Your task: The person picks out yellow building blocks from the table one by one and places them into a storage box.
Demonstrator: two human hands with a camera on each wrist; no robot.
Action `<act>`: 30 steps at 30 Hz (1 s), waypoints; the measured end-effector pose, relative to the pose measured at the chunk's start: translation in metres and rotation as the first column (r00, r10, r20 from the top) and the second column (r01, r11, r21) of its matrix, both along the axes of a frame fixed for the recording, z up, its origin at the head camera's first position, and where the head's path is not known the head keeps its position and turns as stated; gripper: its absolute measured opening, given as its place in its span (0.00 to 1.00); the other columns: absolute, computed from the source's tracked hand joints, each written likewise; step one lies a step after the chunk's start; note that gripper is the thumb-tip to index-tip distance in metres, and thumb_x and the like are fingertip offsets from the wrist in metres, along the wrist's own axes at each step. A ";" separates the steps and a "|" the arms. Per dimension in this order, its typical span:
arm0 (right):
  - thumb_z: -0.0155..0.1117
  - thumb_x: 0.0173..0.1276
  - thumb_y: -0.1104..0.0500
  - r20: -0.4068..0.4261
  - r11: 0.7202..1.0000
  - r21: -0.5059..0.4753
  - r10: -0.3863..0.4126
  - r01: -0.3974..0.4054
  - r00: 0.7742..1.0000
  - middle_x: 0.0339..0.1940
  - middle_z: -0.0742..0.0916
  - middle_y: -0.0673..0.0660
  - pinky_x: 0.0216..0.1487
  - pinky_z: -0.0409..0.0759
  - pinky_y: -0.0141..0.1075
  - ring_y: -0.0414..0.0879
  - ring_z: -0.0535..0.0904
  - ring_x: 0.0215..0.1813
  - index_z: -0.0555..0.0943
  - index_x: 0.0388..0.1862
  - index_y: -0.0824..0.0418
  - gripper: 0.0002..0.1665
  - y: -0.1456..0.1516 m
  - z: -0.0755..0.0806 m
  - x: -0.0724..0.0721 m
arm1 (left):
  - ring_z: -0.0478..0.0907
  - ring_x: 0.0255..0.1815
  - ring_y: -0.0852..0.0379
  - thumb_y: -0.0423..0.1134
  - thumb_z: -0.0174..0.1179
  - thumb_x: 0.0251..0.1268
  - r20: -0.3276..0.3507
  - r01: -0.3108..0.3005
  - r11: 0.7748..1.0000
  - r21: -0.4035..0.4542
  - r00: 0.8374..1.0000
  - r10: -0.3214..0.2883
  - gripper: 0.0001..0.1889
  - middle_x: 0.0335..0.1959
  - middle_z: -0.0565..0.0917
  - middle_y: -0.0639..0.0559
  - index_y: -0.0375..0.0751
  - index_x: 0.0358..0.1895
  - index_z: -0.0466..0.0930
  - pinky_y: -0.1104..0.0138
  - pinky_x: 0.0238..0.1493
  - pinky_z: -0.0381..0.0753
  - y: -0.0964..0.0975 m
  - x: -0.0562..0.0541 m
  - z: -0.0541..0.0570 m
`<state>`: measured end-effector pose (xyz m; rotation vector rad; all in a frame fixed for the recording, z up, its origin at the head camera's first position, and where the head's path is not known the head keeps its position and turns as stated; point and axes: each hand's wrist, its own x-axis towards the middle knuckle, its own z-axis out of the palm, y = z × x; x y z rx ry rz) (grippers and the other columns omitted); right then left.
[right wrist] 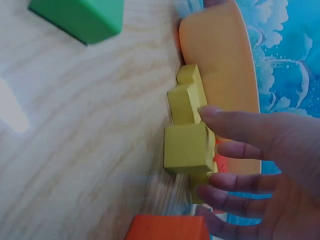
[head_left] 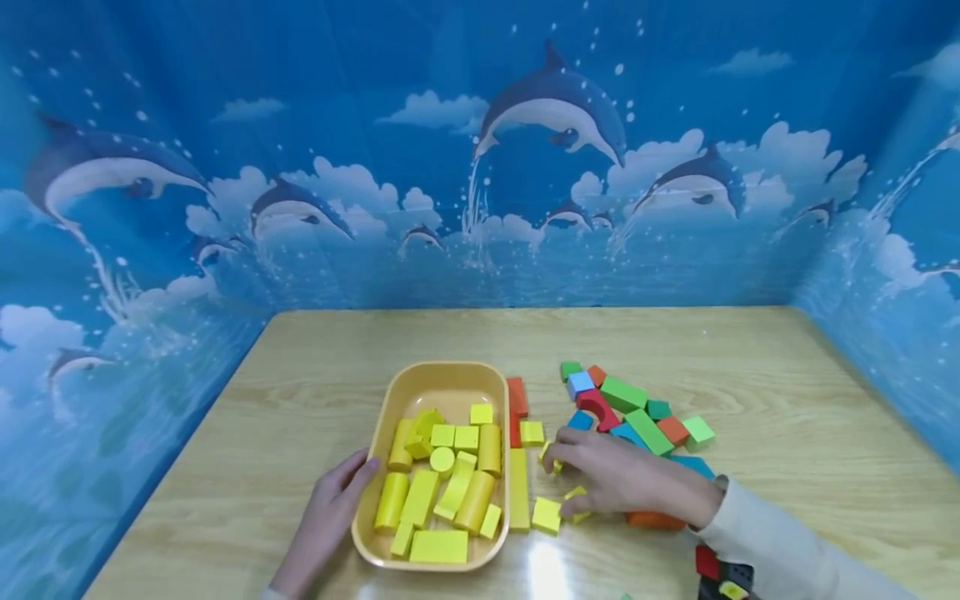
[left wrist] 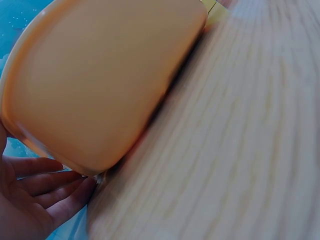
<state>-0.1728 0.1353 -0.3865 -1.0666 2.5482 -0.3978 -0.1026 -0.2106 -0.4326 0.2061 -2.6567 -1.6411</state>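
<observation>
An orange-yellow plastic bin (head_left: 442,379) full of yellow blocks stands in the middle of the head view. My left hand (head_left: 333,504) grips its left side, thumb over the rim; in the left wrist view, the fingers (left wrist: 52,187) lie against the bin's outside. To the right of the bin, my right hand (head_left: 618,471) is spread low over a few loose yellow blocks. The right wrist view shows a yellow cube (right wrist: 187,148) beside its thumb and fingers, which are apart. Nearby lie another yellow block (head_left: 547,516) and a long yellow block (head_left: 518,492) along the bin.
Beyond my right hand is a pile of green, blue, red and orange blocks (head_left: 624,393). Red blocks (head_left: 517,400) lie against the bin's right side. A dark and red object (head_left: 716,575) is near my right sleeve. A blue dolphin-print curtain (head_left: 450,208) surrounds the wooden table (head_left: 247,450).
</observation>
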 end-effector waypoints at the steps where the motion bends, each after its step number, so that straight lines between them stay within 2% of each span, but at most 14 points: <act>1: 0.76 0.52 0.43 0.004 1.000 0.011 0.001 -0.001 1.000 0.42 0.76 0.45 0.34 0.77 0.29 0.37 0.70 0.36 0.80 0.48 0.49 0.27 0.000 0.001 0.001 | 0.74 0.61 0.39 0.45 0.47 0.77 -0.010 0.004 1.000 -0.001 1.000 -0.004 0.25 0.61 0.75 0.32 0.28 0.64 0.70 0.51 0.61 0.75 0.000 -0.001 0.000; 5: 0.77 0.54 0.51 0.024 0.999 0.038 0.018 -0.019 1.000 0.40 0.76 0.43 0.34 0.77 0.30 0.37 0.70 0.36 0.79 0.45 0.47 0.21 0.001 0.004 0.006 | 0.74 0.61 0.39 0.44 0.48 0.76 -0.028 0.010 1.000 0.005 1.000 -0.010 0.24 0.61 0.75 0.32 0.28 0.64 0.70 0.51 0.61 0.74 0.000 -0.003 0.000; 8: 0.74 0.53 0.61 0.028 0.999 0.013 0.041 -0.041 0.999 0.36 0.76 0.42 0.32 0.75 0.29 0.36 0.70 0.34 0.80 0.40 0.49 0.17 0.003 0.005 0.008 | 0.76 0.59 0.40 0.43 0.48 0.76 -0.033 0.006 1.000 0.018 0.999 -0.005 0.23 0.60 0.76 0.32 0.27 0.63 0.71 0.53 0.58 0.77 0.001 -0.003 0.001; 10: 0.72 0.54 0.65 0.014 0.998 -0.012 0.057 -0.057 0.998 0.33 0.77 0.41 0.31 0.75 0.27 0.35 0.70 0.32 0.81 0.39 0.51 0.15 0.002 0.006 0.007 | 0.78 0.56 0.41 0.42 0.49 0.75 -0.036 0.002 1.000 0.030 0.999 -0.001 0.22 0.59 0.77 0.32 0.27 0.62 0.71 0.57 0.55 0.80 0.002 -0.004 0.001; 15: 0.73 0.56 0.65 -0.063 0.991 -0.106 0.080 -0.086 0.995 0.35 0.82 0.45 0.33 0.78 0.26 0.36 0.73 0.33 0.83 0.44 0.58 0.15 -0.001 0.023 -0.002 | 0.80 0.52 0.44 0.41 0.50 0.75 -0.038 0.000 0.999 0.037 0.999 0.002 0.22 0.57 0.78 0.32 0.27 0.62 0.72 0.61 0.50 0.83 0.004 -0.003 0.001; 18: 0.72 0.58 0.64 -0.119 0.973 -0.212 0.070 -0.094 0.990 0.38 0.82 0.48 0.32 0.79 0.28 0.36 0.75 0.32 0.83 0.47 0.61 0.17 -0.009 0.037 -0.013 | 0.80 0.52 0.43 0.41 0.49 0.75 -0.031 -0.002 0.999 0.041 1.000 0.003 0.22 0.57 0.77 0.31 0.27 0.62 0.71 0.61 0.49 0.83 0.003 -0.002 0.002; 21: 0.69 0.63 0.61 -0.171 0.950 -0.297 0.048 -0.097 0.984 0.39 0.82 0.49 0.32 0.81 0.30 0.35 0.76 0.32 0.82 0.50 0.61 0.16 -0.026 0.043 -0.025 | 0.81 0.51 0.44 0.41 0.50 0.75 -0.032 -0.009 0.999 0.047 0.999 0.011 0.22 0.57 0.78 0.31 0.27 0.62 0.71 0.62 0.48 0.84 0.003 -0.002 0.002; 24: 0.67 0.66 0.59 -0.230 0.938 -0.328 0.039 -0.115 0.972 0.39 0.82 0.49 0.32 0.80 0.31 0.38 0.76 0.33 0.81 0.51 0.58 0.15 -0.050 0.037 -0.035 | 0.81 0.51 0.44 0.41 0.50 0.75 -0.040 -0.014 0.999 0.044 0.999 0.016 0.22 0.57 0.78 0.31 0.28 0.62 0.72 0.63 0.48 0.83 0.003 -0.002 0.001; 30: 0.67 0.66 0.58 -0.362 0.944 -0.289 0.048 -0.161 0.931 0.43 0.84 0.52 0.41 0.81 0.35 0.44 0.79 0.42 0.82 0.51 0.58 0.14 -0.094 0.011 -0.054 | 0.80 0.53 0.43 0.40 0.51 0.74 -0.052 -0.022 0.999 0.034 0.998 0.023 0.21 0.56 0.79 0.32 0.28 0.61 0.73 0.60 0.52 0.82 0.004 -0.001 0.001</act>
